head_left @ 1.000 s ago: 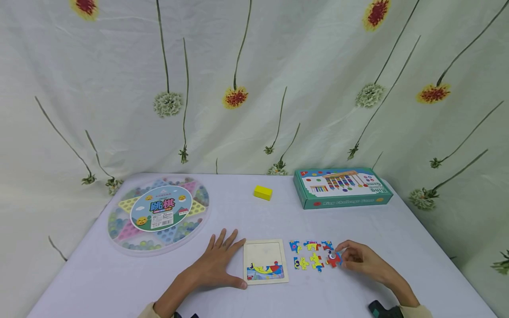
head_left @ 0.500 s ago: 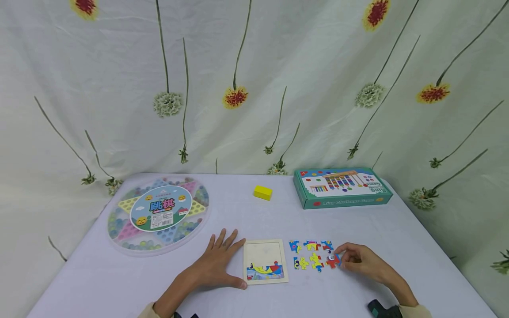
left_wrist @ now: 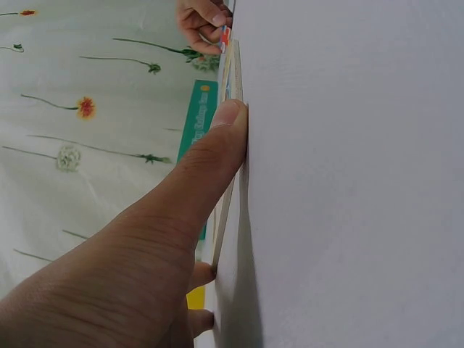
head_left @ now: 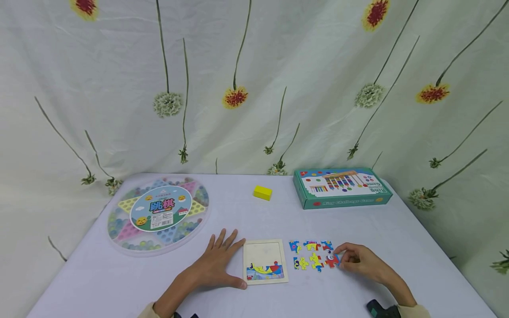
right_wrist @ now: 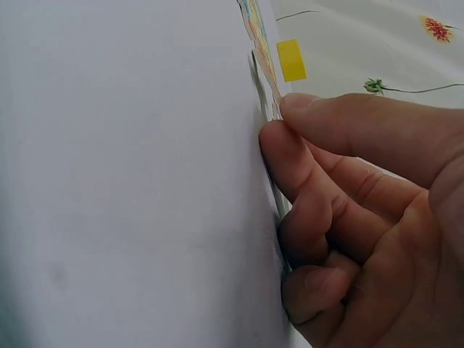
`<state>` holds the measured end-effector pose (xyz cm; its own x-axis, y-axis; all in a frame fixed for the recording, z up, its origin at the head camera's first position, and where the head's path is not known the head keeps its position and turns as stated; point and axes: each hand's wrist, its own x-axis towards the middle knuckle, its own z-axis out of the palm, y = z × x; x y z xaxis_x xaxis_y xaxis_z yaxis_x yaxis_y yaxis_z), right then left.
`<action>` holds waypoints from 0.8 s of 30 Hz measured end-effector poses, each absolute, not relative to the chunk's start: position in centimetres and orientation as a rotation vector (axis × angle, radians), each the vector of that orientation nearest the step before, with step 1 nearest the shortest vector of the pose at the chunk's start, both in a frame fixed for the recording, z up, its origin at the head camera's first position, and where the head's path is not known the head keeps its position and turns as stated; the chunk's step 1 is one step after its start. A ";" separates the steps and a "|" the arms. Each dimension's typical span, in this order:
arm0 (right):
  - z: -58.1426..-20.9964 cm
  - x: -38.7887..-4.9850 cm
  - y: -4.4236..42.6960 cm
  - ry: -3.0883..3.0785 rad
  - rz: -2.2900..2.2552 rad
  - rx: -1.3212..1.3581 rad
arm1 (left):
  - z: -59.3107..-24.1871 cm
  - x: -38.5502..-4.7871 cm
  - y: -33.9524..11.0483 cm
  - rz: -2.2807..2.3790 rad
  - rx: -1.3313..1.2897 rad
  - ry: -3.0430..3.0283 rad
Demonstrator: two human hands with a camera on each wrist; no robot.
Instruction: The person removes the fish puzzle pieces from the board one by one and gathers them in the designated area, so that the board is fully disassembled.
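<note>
In the head view, a square wooden puzzle board (head_left: 264, 242) lies in front of the person, its lower part filled with a blue, yellow and red picture strip. The left hand (head_left: 216, 265) rests beside it with spread fingers, thumb and a fingertip touching its left edge. The left wrist view shows that thumb (left_wrist: 210, 156) against the board's side. To the right of the board lie several loose jigsaw pieces (head_left: 312, 245) in two rows. The right hand (head_left: 362, 261) pinches a red jigsaw piece (head_left: 331, 261) with an eye on it, at the right end of the nearer row.
A round Chinese checkers set (head_left: 161, 207) lies at the back left. A yellow block (head_left: 263, 192) sits at the back middle, and a green game box (head_left: 343, 187) at the back right. Behind the white table (head_left: 318, 296) hangs a flowered curtain (head_left: 254, 57).
The right hand has shifted slightly left with the red jigsaw piece, bringing it closer to its neighbours. The left hand and the board have stayed in place.
</note>
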<state>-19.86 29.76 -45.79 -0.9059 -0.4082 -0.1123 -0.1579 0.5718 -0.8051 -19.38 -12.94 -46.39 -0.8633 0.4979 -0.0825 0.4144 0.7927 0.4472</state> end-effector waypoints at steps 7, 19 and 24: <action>-45.7 -20.0 29.6 2.523 -1.230 -0.465 | -46.4 -19.4 -13.0 0.621 0.713 2.789; -45.6 -20.1 29.4 2.559 -1.211 -0.479 | -46.5 -19.4 -13.1 0.618 0.717 2.790; -44.9 -20.5 28.9 2.616 -1.145 -0.508 | -46.4 -19.4 -13.0 0.625 0.706 2.780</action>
